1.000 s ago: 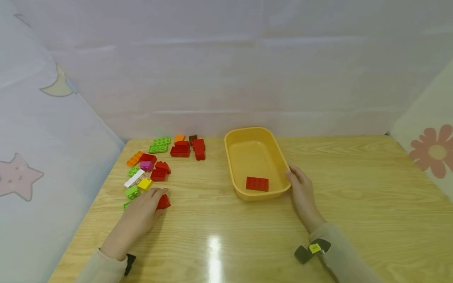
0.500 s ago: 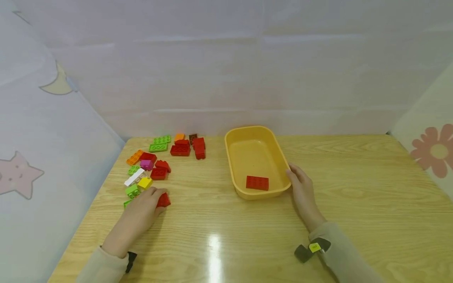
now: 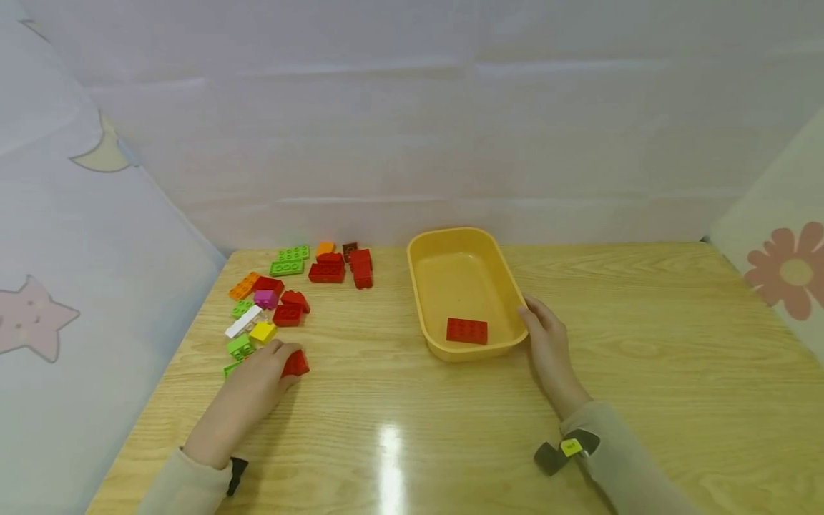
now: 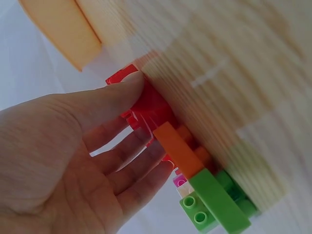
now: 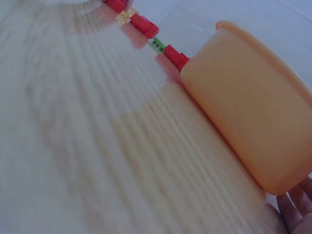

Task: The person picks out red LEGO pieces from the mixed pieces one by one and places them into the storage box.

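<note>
Left hand [image 3: 247, 386]: pinching a red brick [image 3: 296, 363] between thumb and fingers, near the table's [image 3: 644, 329] left edge. Right hand [image 3: 548, 350], well apart: gripping the tub [image 3: 457, 279] by its right rim. Tub: standing near the far edge, a studded brick [image 3: 467, 331] lying at its near end. Loose bricks [image 3: 287, 315]: lying toward the far left corner.

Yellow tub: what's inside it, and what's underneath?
Inside the yellow tub is one red brick, toward the near end. Its base covers the patch of wooden table beneath, so that can't be seen.
</note>
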`<action>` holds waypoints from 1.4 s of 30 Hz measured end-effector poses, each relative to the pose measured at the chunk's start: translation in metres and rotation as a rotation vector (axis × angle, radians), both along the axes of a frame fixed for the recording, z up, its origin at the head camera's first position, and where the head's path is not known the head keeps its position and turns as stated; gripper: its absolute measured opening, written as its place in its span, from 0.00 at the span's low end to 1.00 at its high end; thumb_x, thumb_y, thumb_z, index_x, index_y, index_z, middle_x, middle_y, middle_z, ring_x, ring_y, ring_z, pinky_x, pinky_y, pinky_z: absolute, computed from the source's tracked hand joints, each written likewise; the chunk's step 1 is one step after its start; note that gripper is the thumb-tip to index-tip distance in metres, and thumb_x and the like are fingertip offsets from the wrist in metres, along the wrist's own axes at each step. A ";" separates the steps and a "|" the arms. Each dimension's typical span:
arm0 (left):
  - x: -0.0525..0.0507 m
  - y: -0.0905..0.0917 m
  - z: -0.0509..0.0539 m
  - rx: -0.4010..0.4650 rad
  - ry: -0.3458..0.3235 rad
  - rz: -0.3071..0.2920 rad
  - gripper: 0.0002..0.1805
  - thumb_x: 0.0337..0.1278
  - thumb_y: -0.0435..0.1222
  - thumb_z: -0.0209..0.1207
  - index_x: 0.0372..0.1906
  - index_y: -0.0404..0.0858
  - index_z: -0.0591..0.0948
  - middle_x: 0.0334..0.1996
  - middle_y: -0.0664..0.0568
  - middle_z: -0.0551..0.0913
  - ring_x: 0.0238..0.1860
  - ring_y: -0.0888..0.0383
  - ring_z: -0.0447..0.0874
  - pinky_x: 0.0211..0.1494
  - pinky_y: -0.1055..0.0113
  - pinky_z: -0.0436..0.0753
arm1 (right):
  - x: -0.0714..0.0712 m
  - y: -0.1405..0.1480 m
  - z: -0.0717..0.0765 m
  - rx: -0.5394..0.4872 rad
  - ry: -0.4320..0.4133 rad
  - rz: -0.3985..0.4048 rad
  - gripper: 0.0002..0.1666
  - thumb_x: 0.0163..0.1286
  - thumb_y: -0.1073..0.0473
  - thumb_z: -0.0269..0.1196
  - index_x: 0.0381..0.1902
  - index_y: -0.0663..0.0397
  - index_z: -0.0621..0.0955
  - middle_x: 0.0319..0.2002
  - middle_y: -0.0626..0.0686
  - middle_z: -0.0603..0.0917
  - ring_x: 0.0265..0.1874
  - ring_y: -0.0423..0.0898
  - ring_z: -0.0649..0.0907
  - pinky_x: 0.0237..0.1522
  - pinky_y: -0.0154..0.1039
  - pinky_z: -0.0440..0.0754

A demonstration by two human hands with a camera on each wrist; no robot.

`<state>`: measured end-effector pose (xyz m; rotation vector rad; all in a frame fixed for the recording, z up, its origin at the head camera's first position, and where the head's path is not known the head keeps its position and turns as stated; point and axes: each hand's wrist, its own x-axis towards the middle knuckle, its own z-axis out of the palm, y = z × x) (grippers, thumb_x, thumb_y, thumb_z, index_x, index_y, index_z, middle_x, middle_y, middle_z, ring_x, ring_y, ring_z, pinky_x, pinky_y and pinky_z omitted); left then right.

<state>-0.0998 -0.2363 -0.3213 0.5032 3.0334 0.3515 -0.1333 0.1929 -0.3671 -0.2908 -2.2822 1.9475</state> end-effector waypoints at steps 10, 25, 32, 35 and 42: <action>-0.001 0.004 0.003 0.037 0.140 -0.027 0.26 0.50 0.31 0.73 0.56 0.30 0.79 0.48 0.41 0.80 0.47 0.43 0.81 0.49 0.47 0.83 | 0.001 0.001 0.001 0.025 0.002 0.005 0.30 0.79 0.47 0.52 0.70 0.58 0.70 0.67 0.54 0.73 0.64 0.45 0.72 0.57 0.23 0.70; -0.011 0.038 0.012 0.063 0.226 -0.065 0.28 0.51 0.32 0.73 0.58 0.31 0.78 0.51 0.40 0.81 0.52 0.41 0.80 0.55 0.47 0.80 | 0.000 0.002 -0.002 0.011 0.014 0.014 0.30 0.79 0.47 0.51 0.71 0.59 0.70 0.68 0.56 0.72 0.61 0.43 0.74 0.55 0.23 0.73; -0.018 0.063 0.014 0.064 0.255 -0.151 0.28 0.50 0.34 0.74 0.57 0.34 0.79 0.47 0.45 0.82 0.47 0.46 0.82 0.51 0.52 0.82 | 0.000 0.003 -0.001 0.006 0.005 0.002 0.31 0.79 0.46 0.51 0.71 0.58 0.70 0.68 0.55 0.72 0.60 0.41 0.73 0.54 0.22 0.72; -0.018 0.072 0.014 0.071 0.241 -0.169 0.28 0.50 0.35 0.74 0.58 0.34 0.78 0.47 0.46 0.82 0.48 0.47 0.82 0.53 0.53 0.82 | 0.000 0.002 0.000 -0.037 -0.011 0.013 0.31 0.79 0.47 0.51 0.71 0.59 0.69 0.68 0.56 0.71 0.60 0.43 0.74 0.54 0.23 0.74; -0.021 0.090 0.019 0.083 0.225 -0.189 0.30 0.50 0.33 0.74 0.60 0.35 0.78 0.50 0.46 0.82 0.51 0.47 0.82 0.57 0.53 0.80 | 0.001 0.000 0.002 -0.078 -0.013 0.029 0.30 0.80 0.49 0.51 0.72 0.58 0.68 0.69 0.54 0.70 0.62 0.47 0.73 0.54 0.25 0.75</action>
